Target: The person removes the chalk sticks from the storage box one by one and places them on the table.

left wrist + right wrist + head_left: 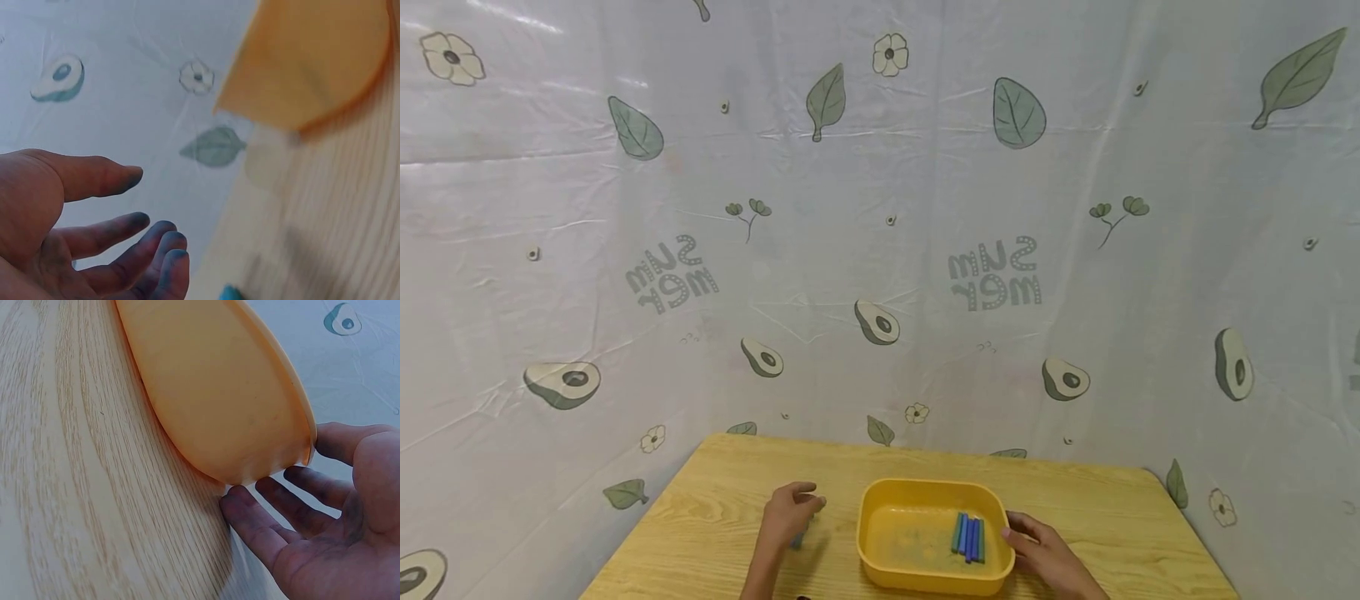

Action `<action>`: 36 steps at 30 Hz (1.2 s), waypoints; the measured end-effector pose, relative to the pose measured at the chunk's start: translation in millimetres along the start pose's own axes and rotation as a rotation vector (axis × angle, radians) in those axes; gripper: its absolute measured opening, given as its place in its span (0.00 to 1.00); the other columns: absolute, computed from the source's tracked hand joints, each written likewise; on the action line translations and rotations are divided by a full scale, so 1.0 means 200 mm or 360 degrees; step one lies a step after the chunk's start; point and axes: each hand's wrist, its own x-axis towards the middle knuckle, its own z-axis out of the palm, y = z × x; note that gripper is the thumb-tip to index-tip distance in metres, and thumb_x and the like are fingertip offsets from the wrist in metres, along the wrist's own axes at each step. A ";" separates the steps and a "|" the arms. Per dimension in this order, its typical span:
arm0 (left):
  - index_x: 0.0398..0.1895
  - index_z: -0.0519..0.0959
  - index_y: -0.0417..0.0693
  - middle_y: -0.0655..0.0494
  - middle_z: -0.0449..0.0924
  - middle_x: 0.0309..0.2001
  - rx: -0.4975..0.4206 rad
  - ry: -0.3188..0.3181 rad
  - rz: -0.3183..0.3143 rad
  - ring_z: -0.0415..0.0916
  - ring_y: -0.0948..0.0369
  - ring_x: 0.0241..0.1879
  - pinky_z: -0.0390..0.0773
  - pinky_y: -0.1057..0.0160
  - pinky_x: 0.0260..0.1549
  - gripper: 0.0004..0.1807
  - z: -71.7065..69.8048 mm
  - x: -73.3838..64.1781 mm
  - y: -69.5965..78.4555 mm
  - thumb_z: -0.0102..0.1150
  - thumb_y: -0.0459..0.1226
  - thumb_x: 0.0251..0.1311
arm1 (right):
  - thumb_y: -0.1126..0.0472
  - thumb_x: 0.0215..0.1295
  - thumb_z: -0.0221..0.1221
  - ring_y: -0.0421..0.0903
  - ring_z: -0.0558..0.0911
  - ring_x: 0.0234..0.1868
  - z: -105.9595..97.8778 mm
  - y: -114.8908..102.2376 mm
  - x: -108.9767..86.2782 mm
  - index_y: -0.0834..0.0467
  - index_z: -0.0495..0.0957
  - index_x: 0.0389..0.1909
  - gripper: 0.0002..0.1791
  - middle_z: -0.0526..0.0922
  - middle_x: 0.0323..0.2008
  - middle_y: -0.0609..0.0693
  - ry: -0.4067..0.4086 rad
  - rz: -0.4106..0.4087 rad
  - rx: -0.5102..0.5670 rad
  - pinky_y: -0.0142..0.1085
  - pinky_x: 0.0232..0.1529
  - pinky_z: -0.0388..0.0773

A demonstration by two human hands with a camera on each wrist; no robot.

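Note:
A yellow plastic tray (934, 580) stands on the table, with several blue and teal chalk sticks (968, 538) side by side at its right end. Bluish dust marks the tray's floor. At the tray's right wall, my right hand (1039, 548) pinches the rim, thumb on the edge and fingers against the outside. To the left of the tray hovers my left hand (787, 515), empty, with loosely bent fingers. Beneath it lies blue-teal chalk (798, 539), partly hidden by the hand. Blue stains show on the left fingertips (177, 240) in the left wrist view.
The wood-grain table (730, 492) carries the tray near its front middle. A pale curtain (917, 175) printed with leaves, flowers and avocados hangs behind and on both sides. A small dark object (803, 597) shows at the lower frame edge.

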 end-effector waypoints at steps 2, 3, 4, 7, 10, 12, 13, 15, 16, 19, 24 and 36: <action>0.65 0.79 0.27 0.35 0.89 0.49 -0.0040 -0.0015 0.0023 0.88 0.41 0.48 0.89 0.47 0.42 0.28 0.03 -0.01 0.04 0.68 0.40 0.70 | 0.50 0.85 0.54 0.66 0.81 0.68 0.00 0.00 0.00 0.80 0.55 0.78 0.41 0.65 0.73 0.81 -0.0005 0.0003 0.0012 0.50 0.60 0.86; 0.65 0.79 0.27 0.35 0.89 0.49 -0.0060 -0.0017 0.0030 0.88 0.42 0.47 0.89 0.49 0.40 0.28 0.05 -0.01 0.06 0.69 0.40 0.70 | 0.50 0.85 0.54 0.66 0.81 0.68 -0.01 0.00 0.00 0.80 0.54 0.78 0.41 0.64 0.73 0.82 -0.0011 0.0006 0.0019 0.50 0.60 0.86; 0.65 0.79 0.28 0.36 0.89 0.49 -0.0071 -0.0020 0.0041 0.88 0.43 0.47 0.89 0.50 0.39 0.28 0.06 -0.01 0.08 0.69 0.40 0.70 | 0.50 0.85 0.54 0.66 0.81 0.68 -0.01 0.00 0.00 0.80 0.54 0.78 0.41 0.64 0.73 0.82 -0.0013 0.0007 0.0021 0.50 0.60 0.86; 0.65 0.80 0.30 0.39 0.89 0.48 -0.0076 -0.0021 0.0063 0.88 0.46 0.46 0.89 0.52 0.38 0.27 0.11 -0.01 0.11 0.69 0.39 0.69 | 0.50 0.85 0.54 0.66 0.81 0.68 -0.01 0.00 0.00 0.80 0.53 0.78 0.42 0.63 0.74 0.82 -0.0028 0.0000 0.0025 0.51 0.60 0.86; 0.64 0.81 0.31 0.41 0.89 0.47 -0.0073 -0.0020 0.0092 0.88 0.49 0.44 0.88 0.55 0.37 0.26 0.16 -0.02 0.15 0.69 0.39 0.69 | 0.50 0.85 0.54 0.65 0.81 0.67 -0.01 0.00 0.00 0.80 0.53 0.79 0.42 0.63 0.73 0.82 -0.0028 -0.0004 0.0035 0.50 0.60 0.86; 0.64 0.81 0.31 0.42 0.89 0.47 -0.0078 -0.0023 0.0112 0.88 0.49 0.44 0.88 0.55 0.36 0.25 0.19 -0.03 0.17 0.69 0.38 0.69 | 0.51 0.85 0.54 0.64 0.82 0.66 -0.01 0.00 0.00 0.80 0.53 0.79 0.42 0.64 0.73 0.82 -0.0021 -0.0001 0.0041 0.50 0.60 0.86; 0.63 0.81 0.32 0.42 0.89 0.46 -0.0088 -0.0026 0.0117 0.89 0.49 0.44 0.89 0.56 0.36 0.25 0.21 -0.03 0.18 0.70 0.38 0.68 | 0.51 0.85 0.54 0.63 0.83 0.66 -0.01 0.00 0.00 0.80 0.53 0.79 0.42 0.64 0.73 0.82 -0.0015 0.0001 0.0045 0.50 0.60 0.86; 0.63 0.82 0.32 0.43 0.89 0.46 -0.0098 -0.0035 0.0134 0.89 0.49 0.43 0.89 0.56 0.36 0.24 0.24 -0.03 0.20 0.70 0.37 0.68 | 0.51 0.85 0.54 0.62 0.83 0.66 0.00 -0.01 0.00 0.79 0.54 0.79 0.41 0.65 0.73 0.81 -0.0002 0.0010 0.0043 0.50 0.60 0.87; 0.62 0.82 0.32 0.43 0.89 0.45 -0.0104 -0.0036 0.0144 0.89 0.49 0.43 0.89 0.55 0.35 0.24 0.26 -0.04 0.21 0.70 0.37 0.67 | 0.51 0.85 0.54 0.62 0.83 0.65 0.00 -0.01 -0.01 0.79 0.54 0.79 0.41 0.65 0.73 0.81 0.0005 0.0013 0.0040 0.50 0.60 0.87; 0.61 0.83 0.32 0.43 0.88 0.44 -0.0147 -0.0036 0.0166 0.90 0.48 0.42 0.89 0.55 0.36 0.23 0.32 -0.04 0.24 0.71 0.36 0.67 | 0.51 0.85 0.55 0.62 0.83 0.66 0.00 -0.01 -0.01 0.79 0.55 0.79 0.40 0.65 0.73 0.81 0.0033 0.0029 0.0030 0.50 0.59 0.87; 0.59 0.84 0.32 0.44 0.89 0.44 -0.0205 -0.0039 0.0220 0.90 0.48 0.42 0.90 0.54 0.37 0.22 0.42 -0.05 0.28 0.72 0.35 0.66 | 0.51 0.85 0.55 0.63 0.82 0.66 0.01 -0.02 -0.01 0.79 0.55 0.79 0.41 0.65 0.73 0.81 0.0042 0.0042 0.0033 0.50 0.60 0.87; 0.56 0.85 0.30 0.47 0.88 0.39 -0.0308 -0.0116 0.0223 0.90 0.43 0.36 0.87 0.60 0.29 0.20 0.68 -0.03 0.35 0.72 0.34 0.64 | 0.50 0.85 0.54 0.66 0.81 0.67 0.01 -0.02 -0.02 0.80 0.55 0.78 0.41 0.64 0.73 0.82 0.0025 0.0018 0.0009 0.51 0.59 0.87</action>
